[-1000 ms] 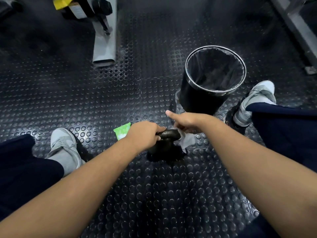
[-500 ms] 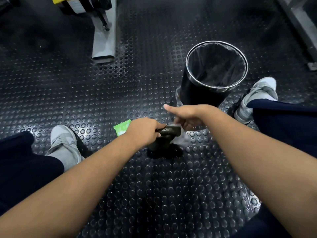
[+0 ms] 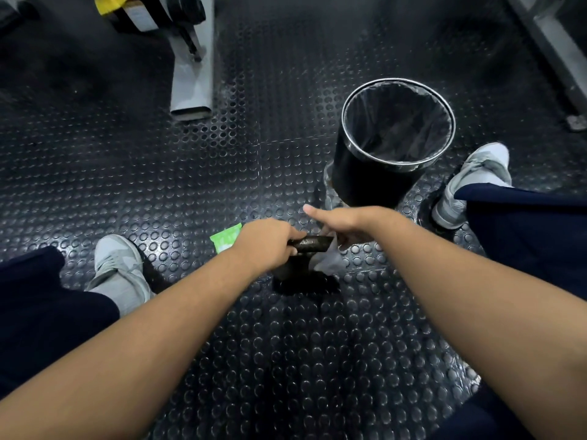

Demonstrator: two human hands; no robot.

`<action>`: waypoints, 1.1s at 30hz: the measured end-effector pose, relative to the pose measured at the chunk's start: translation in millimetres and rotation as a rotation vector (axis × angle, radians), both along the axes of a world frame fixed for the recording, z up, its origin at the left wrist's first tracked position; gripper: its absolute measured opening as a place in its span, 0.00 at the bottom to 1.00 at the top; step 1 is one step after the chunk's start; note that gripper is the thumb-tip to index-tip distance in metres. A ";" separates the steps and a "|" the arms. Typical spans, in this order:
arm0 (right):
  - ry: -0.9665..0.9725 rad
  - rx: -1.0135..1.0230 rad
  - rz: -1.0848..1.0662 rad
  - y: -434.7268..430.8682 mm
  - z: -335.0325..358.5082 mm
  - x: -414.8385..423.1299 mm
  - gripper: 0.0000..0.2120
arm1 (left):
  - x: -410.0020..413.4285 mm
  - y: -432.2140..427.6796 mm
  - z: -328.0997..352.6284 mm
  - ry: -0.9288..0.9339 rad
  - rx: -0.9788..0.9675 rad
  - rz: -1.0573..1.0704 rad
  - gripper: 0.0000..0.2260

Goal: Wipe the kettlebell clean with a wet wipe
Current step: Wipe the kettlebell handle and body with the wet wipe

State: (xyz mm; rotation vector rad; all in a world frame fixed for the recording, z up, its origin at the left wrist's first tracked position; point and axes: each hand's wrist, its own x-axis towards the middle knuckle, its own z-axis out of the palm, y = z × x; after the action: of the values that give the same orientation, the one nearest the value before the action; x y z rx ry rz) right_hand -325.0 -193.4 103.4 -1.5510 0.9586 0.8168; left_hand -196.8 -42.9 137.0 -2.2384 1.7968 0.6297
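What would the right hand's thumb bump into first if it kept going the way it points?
Probably just the studded floor. The right hand has its thumb aimed left, passing left of the black bin, though depth is hard to judge.

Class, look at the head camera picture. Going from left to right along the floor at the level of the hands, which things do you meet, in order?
Grey shoe → green wipe packet → left hand → kettlebell → white wet wipe → right hand → other grey shoe.
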 end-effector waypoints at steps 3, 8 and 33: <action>0.016 -0.003 0.076 -6.4 13.6 12.0 0.60 | -0.2 0.5 0.0 -0.007 0.007 -0.011 0.14; -0.028 -0.091 0.123 13.3 12.6 15.9 0.46 | 0.1 -1.2 0.2 -0.013 0.011 -0.016 0.13; -0.050 -0.063 -0.080 16.6 -12.4 -1.9 0.45 | -0.6 -0.4 -0.7 0.003 -0.003 0.000 0.19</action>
State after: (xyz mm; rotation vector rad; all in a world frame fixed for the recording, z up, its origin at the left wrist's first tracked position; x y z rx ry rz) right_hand -326.9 -176.8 91.0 -1.5696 1.0116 0.6951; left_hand -197.3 -43.3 136.3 -2.2401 1.8005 0.6315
